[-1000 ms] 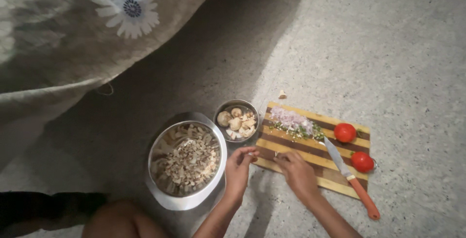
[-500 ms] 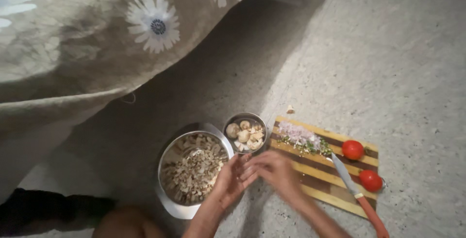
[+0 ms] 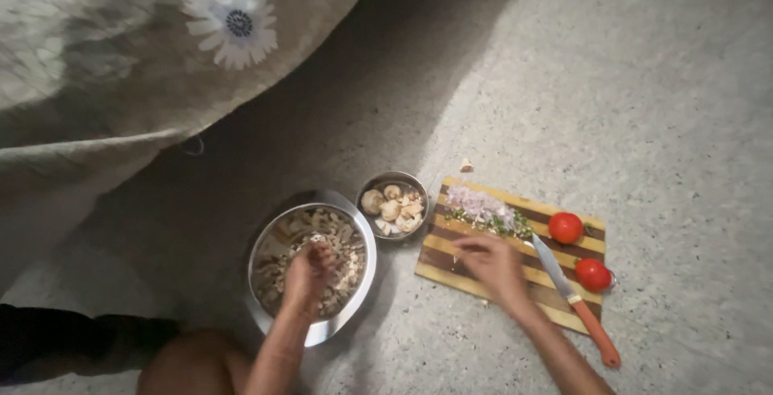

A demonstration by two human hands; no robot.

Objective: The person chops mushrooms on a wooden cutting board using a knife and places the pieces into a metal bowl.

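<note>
Landmark: striped wooden cutting board (image 3: 483,270) lying on the speckled floor (image 3: 644,105).
Left hand (image 3: 310,270): hovering inside the large steel bowl (image 3: 262,242), left of the board, fingers bunched over the chopped mushroom pieces (image 3: 342,254); whether the grip is pinching anything I cannot tell.
Right hand (image 3: 493,262): resting on the board's near-left part, fingers curled down; grip contents not showing.
Knife (image 3: 573,298): lying untouched on the board, just right of that hand, orange handle overhanging the near edge.
Small steel bowl (image 3: 392,203): touching the board's far-left corner, holding whole mushrooms.
Chopped onion and greens (image 3: 485,210): sitting along the far edge.
Two tomatoes (image 3: 566,227): sitting at the right end.
</note>
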